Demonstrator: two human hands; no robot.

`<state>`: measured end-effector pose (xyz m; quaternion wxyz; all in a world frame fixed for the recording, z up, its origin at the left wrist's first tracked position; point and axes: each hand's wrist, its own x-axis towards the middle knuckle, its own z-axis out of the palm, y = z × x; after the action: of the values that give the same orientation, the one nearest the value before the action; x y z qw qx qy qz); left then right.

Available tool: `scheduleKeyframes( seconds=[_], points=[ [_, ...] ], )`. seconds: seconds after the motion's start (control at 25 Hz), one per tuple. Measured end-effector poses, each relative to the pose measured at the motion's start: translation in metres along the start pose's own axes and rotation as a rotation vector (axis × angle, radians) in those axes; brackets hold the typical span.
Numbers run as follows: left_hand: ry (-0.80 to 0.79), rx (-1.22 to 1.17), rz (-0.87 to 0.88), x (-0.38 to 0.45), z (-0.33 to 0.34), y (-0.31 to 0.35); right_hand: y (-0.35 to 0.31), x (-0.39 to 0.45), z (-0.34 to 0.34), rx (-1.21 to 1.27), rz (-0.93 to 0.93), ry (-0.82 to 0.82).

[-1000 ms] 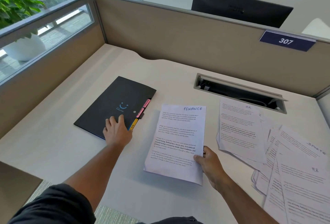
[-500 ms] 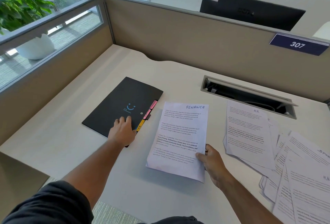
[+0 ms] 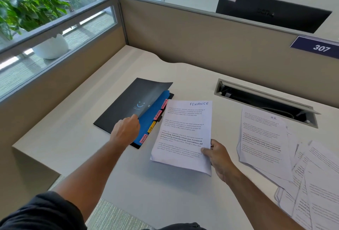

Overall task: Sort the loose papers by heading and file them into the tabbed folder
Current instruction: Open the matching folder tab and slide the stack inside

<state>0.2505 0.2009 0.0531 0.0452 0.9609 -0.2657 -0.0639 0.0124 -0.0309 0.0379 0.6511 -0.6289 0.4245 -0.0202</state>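
On the desk (image 3: 165, 189), near side:
Left hand (image 3: 126, 131): you are pinching the folder cover (image 3: 135, 99), lifting it.
Right hand (image 3: 216, 153): you are gripping the FINANCE sheet (image 3: 183, 134).

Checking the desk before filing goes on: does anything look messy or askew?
Yes: the loose papers on the desk's right side lie fanned and overlapping at mixed angles, not squared into a stack. The black folder and the FINANCE sheet look fine.

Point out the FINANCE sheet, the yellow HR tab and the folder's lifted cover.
FINANCE sheet (image 3: 185, 129), head view, middle of page.
Yellow HR tab (image 3: 151, 128), head view, tab face.
Lifted cover (image 3: 135, 101), head view, black front.
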Motion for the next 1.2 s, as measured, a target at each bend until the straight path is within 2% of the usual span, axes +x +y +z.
scheduleKeyframes(
  seconds=[0.12,0.4,0.68,0.8,0.96,1.12,1.2],
  points=[
    [-0.007,0.069,0.025,-0.002,0.0,0.0,-0.011,0.011,0.01,-0.04,-0.018,-0.052],
    [0.026,-0.029,-0.003,-0.001,0.0,-0.008,-0.045,0.041,0.049,-0.107,-0.049,-0.11],
    [-0.044,-0.066,-0.019,0.004,-0.002,-0.012,-0.064,0.059,0.103,-0.155,-0.106,0.181],
    [-0.023,0.003,0.028,0.003,-0.002,-0.01,-0.063,0.05,0.128,-0.134,-0.115,0.215],
    [0.032,0.046,0.026,0.0,-0.003,-0.003,-0.06,0.043,0.153,-0.095,-0.135,0.104],
    [0.051,0.05,0.024,0.002,0.001,-0.006,-0.061,0.043,0.158,-0.013,-0.023,-0.075],
    [0.047,0.052,0.034,0.003,0.003,-0.008,-0.063,0.047,0.159,-0.041,-0.014,-0.089]
  ],
)
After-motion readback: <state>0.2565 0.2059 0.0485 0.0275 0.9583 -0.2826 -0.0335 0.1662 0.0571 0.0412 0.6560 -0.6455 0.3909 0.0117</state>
